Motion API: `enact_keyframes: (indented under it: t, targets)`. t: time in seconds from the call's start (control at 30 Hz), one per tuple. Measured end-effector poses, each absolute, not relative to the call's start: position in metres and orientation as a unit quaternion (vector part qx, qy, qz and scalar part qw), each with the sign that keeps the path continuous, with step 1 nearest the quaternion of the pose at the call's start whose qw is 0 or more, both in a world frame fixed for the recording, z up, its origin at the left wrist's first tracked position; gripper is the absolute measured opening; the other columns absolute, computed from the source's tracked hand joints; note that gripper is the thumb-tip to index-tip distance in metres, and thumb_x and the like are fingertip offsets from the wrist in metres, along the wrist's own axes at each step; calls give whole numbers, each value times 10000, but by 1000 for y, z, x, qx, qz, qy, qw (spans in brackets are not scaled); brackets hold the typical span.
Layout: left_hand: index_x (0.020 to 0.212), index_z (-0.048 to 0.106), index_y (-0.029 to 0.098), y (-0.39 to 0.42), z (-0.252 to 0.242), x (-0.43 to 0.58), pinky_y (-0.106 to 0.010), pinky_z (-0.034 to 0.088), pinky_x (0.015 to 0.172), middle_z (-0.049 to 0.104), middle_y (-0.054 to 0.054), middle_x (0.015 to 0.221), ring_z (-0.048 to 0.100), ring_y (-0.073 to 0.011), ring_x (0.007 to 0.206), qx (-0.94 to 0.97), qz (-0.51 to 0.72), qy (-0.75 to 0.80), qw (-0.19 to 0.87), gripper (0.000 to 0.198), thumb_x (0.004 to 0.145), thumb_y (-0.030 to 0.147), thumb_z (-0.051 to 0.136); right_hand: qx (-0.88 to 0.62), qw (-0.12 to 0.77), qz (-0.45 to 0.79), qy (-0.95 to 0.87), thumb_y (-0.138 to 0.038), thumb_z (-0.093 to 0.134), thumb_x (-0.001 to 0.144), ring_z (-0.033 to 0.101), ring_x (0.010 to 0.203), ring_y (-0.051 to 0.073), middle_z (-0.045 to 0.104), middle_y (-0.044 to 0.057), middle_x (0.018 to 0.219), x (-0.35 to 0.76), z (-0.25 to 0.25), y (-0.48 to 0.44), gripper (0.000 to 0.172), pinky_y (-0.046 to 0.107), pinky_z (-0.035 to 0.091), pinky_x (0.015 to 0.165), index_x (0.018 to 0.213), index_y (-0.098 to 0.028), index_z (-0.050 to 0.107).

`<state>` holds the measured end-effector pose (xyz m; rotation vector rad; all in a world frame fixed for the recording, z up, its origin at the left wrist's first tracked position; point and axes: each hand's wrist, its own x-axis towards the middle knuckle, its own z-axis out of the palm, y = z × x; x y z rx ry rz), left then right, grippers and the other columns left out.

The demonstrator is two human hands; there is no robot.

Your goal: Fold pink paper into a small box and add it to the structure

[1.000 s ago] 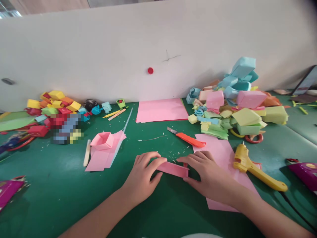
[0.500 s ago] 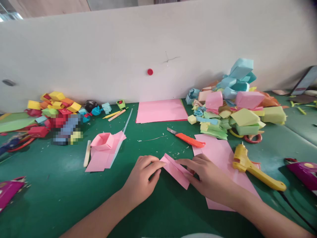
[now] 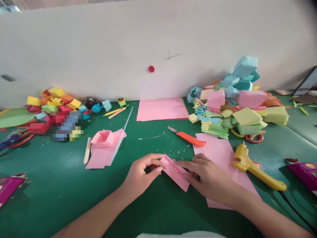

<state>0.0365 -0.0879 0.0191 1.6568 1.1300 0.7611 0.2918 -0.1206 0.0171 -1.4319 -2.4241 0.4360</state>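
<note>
A folded strip of pink paper (image 3: pixel 175 173) lies slantwise on the green table between my hands, with crease lines along its length. My left hand (image 3: pixel 146 173) has its fingertips on the strip's upper left end, the thumb curled in close to the index finger. At the other end, my right hand (image 3: pixel 201 172) grips the far long edge between fingers and thumb. Just beyond lies an orange utility knife (image 3: pixel 190 138) with its blade out. Beneath my right forearm are larger pink sheets (image 3: pixel 218 155).
Left of my hands, a folded pink paper box (image 3: pixel 102 138) sits on pink sheets beside a short wooden stick (image 3: pixel 87 150). A yellow glue gun (image 3: pixel 257 173) with a black cord lies at right. Piles of colored paper boxes (image 3: pixel 250 117) stand along the white partition (image 3: pixel 99 56).
My left index finger has reached further up to the strip's top corner. The strip and my right hand stay nearly in place. The view has shifted slightly.
</note>
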Motion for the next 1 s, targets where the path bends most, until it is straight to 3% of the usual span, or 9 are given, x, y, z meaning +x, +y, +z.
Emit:
enact_keyframes:
  t: [0.17,0.6,0.8,1.0]
  targets:
    - [1084,719,221,-88,20,37,-289,582,822,776,-9,922,707,-157,856,696,332,461,440,246,851,251,645,-497,139,145,-845,-164,530,941,613,787,249,640,46,727,292,18,-121,476,360,474,706,1383,-318,618]
    - [1077,701,232,-89,18,36,-272,564,791,767,-8,960,711,-154,873,742,327,437,389,217,907,184,574,-477,153,145,-853,-135,538,940,617,765,227,659,31,731,292,19,-120,475,360,453,752,1387,-279,611]
    - [1236,633,241,-97,22,37,-376,485,933,705,-51,1208,628,-207,1078,903,231,289,218,334,972,122,468,-441,176,169,-864,-141,479,997,590,754,197,673,12,746,291,20,-120,407,392,415,871,1343,-287,632]
    - [1245,606,204,-100,19,39,-377,429,828,661,-66,1184,593,-216,954,934,138,306,125,285,1019,187,434,-444,174,186,-859,-156,529,993,566,716,164,702,-6,777,288,21,-119,271,411,371,917,1146,-283,714]
